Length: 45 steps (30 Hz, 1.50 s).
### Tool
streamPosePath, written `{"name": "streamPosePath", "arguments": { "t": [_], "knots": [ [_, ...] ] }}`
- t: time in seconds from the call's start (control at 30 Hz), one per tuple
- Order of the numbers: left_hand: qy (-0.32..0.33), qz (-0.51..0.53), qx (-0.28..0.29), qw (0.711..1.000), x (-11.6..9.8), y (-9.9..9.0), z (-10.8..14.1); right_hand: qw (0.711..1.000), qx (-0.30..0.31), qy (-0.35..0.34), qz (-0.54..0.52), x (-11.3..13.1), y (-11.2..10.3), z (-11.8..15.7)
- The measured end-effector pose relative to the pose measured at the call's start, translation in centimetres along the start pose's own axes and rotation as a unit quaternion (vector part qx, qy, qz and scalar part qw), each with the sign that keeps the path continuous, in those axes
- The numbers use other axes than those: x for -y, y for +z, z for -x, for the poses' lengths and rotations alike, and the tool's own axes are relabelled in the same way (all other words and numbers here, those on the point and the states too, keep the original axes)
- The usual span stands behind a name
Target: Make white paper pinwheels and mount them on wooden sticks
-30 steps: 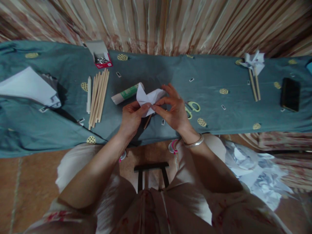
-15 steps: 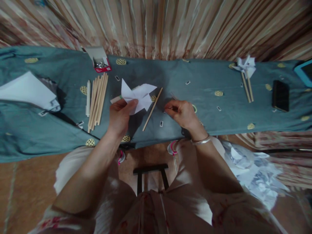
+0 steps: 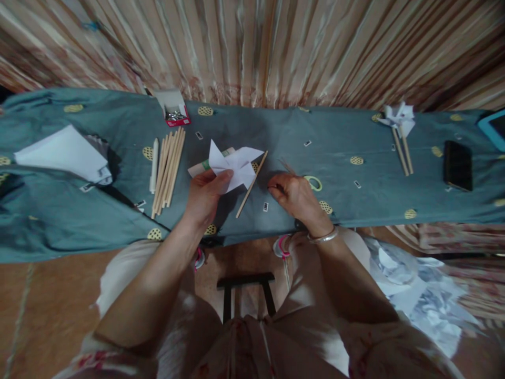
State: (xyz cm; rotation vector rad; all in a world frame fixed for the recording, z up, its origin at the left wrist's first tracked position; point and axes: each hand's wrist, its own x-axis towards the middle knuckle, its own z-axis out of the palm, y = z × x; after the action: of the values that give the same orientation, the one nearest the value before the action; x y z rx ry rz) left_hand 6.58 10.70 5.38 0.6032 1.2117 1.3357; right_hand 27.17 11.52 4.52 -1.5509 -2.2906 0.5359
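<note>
A white paper pinwheel (image 3: 241,164) is pinched at its middle between the thumb and fingers of my left hand (image 3: 207,195). Behind it, a flat piece with pale and green parts (image 3: 200,167) shows partly on the cloth. One thin wooden stick (image 3: 251,184) lies slantwise on the cloth between my hands, its upper end beside a pinwheel blade. To the right of that stick, my right hand (image 3: 294,193) is closed in a pinch; what its fingertips hold is too small to make out. Green scissor handles (image 3: 313,182) lie just beyond its knuckles.
Several wooden sticks (image 3: 169,171) and a white glue-like stick (image 3: 154,166) lie left. A small red-and-white box (image 3: 173,111) holds metal pins. Folded white paper (image 3: 63,155) is far left. Finished pinwheels (image 3: 399,117) and a black phone (image 3: 457,165) lie right. A bag of paper (image 3: 422,295) stands below.
The view has shifted, so the table things appear slightly lower and to the right. My left hand still holds the pinwheel; my right hand stays pinched, and the green scissor handles show more.
</note>
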Motion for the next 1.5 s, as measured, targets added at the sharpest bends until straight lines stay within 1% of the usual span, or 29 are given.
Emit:
{"name": "streamPosePath", "arguments": {
  "t": [0.17, 0.3, 0.4, 0.6, 0.73, 1.0, 1.1, 1.23, 1.37, 1.5],
  "knots": [
    [-0.004, 0.015, 0.027, 1.000, 0.0, -0.2, 0.0, 0.999, -0.015, 0.005, -0.041, 0.2, 0.0, 0.1],
    [-0.011, 0.004, 0.012, 1.000, -0.1, -0.1, 0.0, 0.995, -0.029, 0.045, -0.085, 0.4, -0.3, 0.0],
    [-0.011, 0.007, 0.011, 1.000, 0.0, -0.1, 0.1, 0.990, -0.039, 0.070, -0.115, 0.4, -0.3, -0.1],
    [-0.002, -0.001, 0.020, 1.000, 0.4, -0.3, 0.0, 0.985, -0.037, 0.073, -0.151, 0.2, -0.3, -0.2],
    [0.007, -0.005, 0.018, 1.000, 0.6, -0.4, -0.1, 0.985, -0.028, 0.076, -0.152, 0.1, -0.2, -0.1],
    [-0.025, 0.009, 0.021, 0.999, 0.3, -0.3, 0.1, 0.980, 0.001, 0.079, -0.183, -0.4, 0.1, 0.1],
    [-0.040, 0.022, 0.019, 0.999, -0.1, -0.1, 0.3, 0.981, 0.010, 0.076, -0.181, -0.3, 0.0, 0.1],
    [-0.060, 0.040, 0.024, 0.997, -0.4, 0.1, 0.2, 0.985, 0.001, 0.073, -0.154, -0.1, -0.2, 0.0],
    [-0.057, 0.056, 0.042, 0.996, -0.1, 0.0, 0.1, 0.987, 0.006, 0.074, -0.140, -0.1, -0.3, 0.0],
    [-0.046, 0.029, 0.028, 0.998, 0.2, -0.2, 0.0, 0.990, 0.010, 0.080, -0.119, -0.2, -0.4, 0.1]
  ]
}}
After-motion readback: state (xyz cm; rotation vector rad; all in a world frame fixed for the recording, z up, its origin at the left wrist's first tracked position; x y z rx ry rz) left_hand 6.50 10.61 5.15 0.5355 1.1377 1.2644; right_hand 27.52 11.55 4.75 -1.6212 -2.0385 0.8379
